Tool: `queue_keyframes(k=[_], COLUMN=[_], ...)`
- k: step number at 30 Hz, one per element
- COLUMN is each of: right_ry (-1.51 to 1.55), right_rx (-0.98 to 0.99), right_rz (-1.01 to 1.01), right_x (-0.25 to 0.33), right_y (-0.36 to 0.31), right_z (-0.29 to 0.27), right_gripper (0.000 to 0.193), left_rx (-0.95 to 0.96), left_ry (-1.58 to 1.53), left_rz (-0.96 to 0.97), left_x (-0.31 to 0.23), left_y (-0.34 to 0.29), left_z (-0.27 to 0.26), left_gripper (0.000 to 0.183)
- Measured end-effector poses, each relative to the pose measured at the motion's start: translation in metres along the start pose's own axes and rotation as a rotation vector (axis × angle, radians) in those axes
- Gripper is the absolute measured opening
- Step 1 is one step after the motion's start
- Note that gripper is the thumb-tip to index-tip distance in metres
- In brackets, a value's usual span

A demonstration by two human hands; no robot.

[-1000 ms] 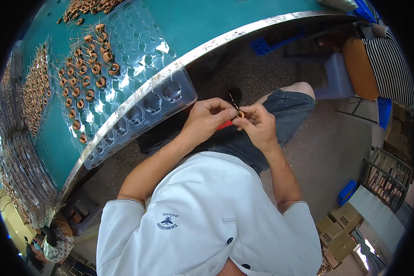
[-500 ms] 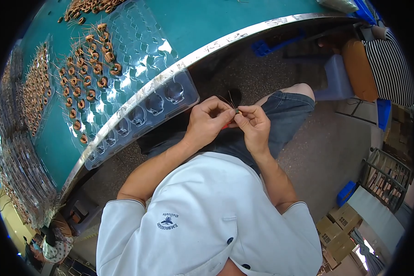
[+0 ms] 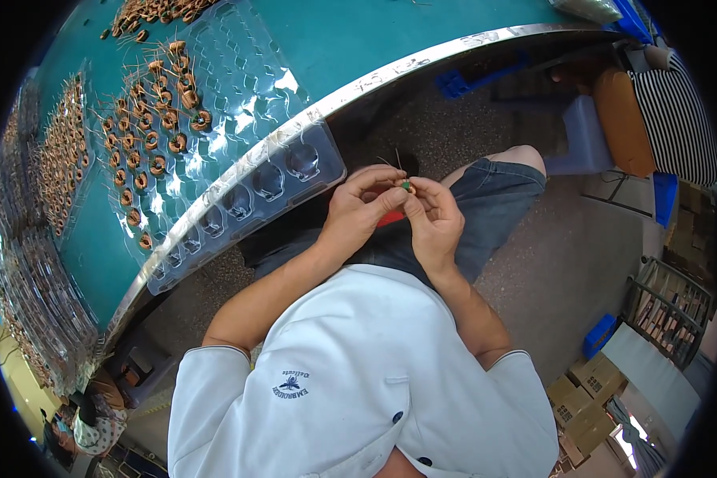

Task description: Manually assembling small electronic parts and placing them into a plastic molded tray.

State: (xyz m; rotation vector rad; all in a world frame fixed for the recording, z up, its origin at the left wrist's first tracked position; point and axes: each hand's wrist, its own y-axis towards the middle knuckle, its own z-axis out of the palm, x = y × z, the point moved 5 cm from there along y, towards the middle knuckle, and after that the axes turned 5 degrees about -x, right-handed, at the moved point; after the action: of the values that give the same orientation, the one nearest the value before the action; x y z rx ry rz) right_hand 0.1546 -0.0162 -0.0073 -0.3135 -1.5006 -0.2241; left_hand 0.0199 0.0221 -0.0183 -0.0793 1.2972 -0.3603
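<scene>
Above my lap, my left hand (image 3: 355, 210) and my right hand (image 3: 436, 223) meet fingertip to fingertip. Pinched between them is a small toroidal coil (image 3: 407, 186), green with some copper colour showing. Thin wire ends stick up from it past my left fingers. My fingertips cover most of the coil. Just below the fingers a red patch (image 3: 390, 217) shows, its kind hidden by my hands.
A teal table (image 3: 350, 32) with a pale metal edge curves ahead. On it a clear plastic tray (image 3: 239, 80) holds several copper coils, and another tray overhangs the edge. Stacked trays (image 3: 40, 311) stand left. A blue stool (image 3: 577, 131) and seated person are at right.
The coil has turned between my fingers, so its green part now faces up. My left fingers have shifted over it, and the wire ends point more to the left.
</scene>
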Motion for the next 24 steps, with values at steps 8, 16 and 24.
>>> queue_keyframes(k=[8, 16, 24], right_ry=[-0.125, -0.13, -0.189], right_rx=[0.09, 0.239, 0.214], right_rz=[-0.023, 0.083, -0.053], right_x=[-0.014, -0.003, 0.005], right_y=[-0.005, 0.021, 0.016], right_z=[-0.007, -0.009, -0.008], right_gripper=[0.023, 0.015, 0.011], left_rx=[0.088, 0.269, 0.289], left_ry=[-0.064, 0.054, 0.222], left_rz=[-0.163, -0.245, -0.22], left_x=[0.004, 0.007, 0.007], left_y=[-0.003, -0.011, -0.014], left_z=[-0.007, -0.007, -0.009], left_gripper=[0.025, 0.026, 0.023])
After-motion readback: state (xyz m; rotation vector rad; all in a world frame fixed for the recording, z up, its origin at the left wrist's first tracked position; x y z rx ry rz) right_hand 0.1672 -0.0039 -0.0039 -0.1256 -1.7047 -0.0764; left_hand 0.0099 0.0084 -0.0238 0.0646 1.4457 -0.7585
